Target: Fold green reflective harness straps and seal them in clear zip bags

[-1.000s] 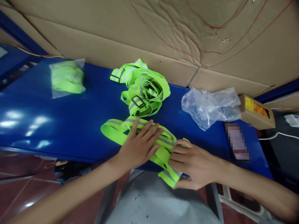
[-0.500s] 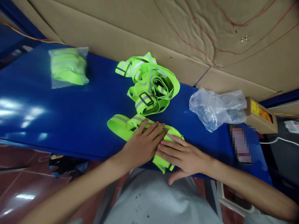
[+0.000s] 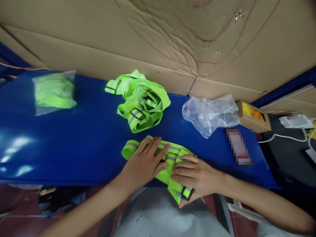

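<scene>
A fluorescent yellow-green reflective belt [image 3: 174, 148] with grey stripes lies folded at the table's near edge, below both my hands. My left hand [image 3: 143, 163] rests flat on its left part, fingers stretched and slightly apart. On the right end, my right hand [image 3: 197, 174] has its fingers curled over the belt, the thumb at the near side by a black buckle [image 3: 187, 193]. Part of the belt is hidden under my palms. Beyond it lies a loose heap of similar reflective belts [image 3: 161, 98], partly coiled, with black buckles showing.
A clear bag with a folded belt [image 3: 54, 92] lies on the blue table [image 3: 86, 138] at the left. Toward the right are crumpled clear plastic bags [image 3: 209, 113], a small cardboard box [image 3: 255, 117] and a phone [image 3: 238, 146]. A cardboard-covered wall [image 3: 98, 39] stands behind.
The camera view has shifted. My hands have moved apart on the belt, and my right fingers, stretched flat before, now curl over its end. The buckle by my right thumb shows more.
</scene>
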Demonstrator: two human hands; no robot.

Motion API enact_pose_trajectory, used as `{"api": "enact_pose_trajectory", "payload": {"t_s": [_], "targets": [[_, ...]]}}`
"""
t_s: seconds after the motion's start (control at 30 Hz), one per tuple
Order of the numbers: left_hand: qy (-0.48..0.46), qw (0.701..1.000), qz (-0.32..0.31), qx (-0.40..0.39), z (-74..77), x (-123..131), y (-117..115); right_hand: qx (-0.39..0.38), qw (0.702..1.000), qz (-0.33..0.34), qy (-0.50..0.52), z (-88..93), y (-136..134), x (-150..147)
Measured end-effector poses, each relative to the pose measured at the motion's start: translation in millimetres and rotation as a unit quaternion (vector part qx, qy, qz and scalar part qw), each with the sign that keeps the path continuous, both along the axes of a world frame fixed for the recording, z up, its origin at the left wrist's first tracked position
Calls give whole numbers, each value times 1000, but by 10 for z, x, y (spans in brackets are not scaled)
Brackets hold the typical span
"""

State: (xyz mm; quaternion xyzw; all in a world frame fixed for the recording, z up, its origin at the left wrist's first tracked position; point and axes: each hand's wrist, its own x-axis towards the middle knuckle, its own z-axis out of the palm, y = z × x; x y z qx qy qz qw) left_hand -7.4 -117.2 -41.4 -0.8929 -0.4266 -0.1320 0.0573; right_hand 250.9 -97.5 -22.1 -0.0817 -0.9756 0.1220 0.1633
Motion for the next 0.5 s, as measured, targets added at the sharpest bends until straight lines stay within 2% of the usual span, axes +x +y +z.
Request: {"api": "enact_pose_trajectory", "payload": {"t_s": [0.13,0.23,0.37,0.5], "targets": [[-11,998,-67,-9,-34,174,4,-13,999,-29,-6,39,-125,195],[-7,995,-95,-28,-11,249,11,-9,997,-48,-52,122,-125,178],[-14,996,-74,-39,13,247,3,7,994,-46,-99,240,27,-65],[-29,997,-47,-45,-34,149,-15,45,995,0,-89,272,213,-347]]}}
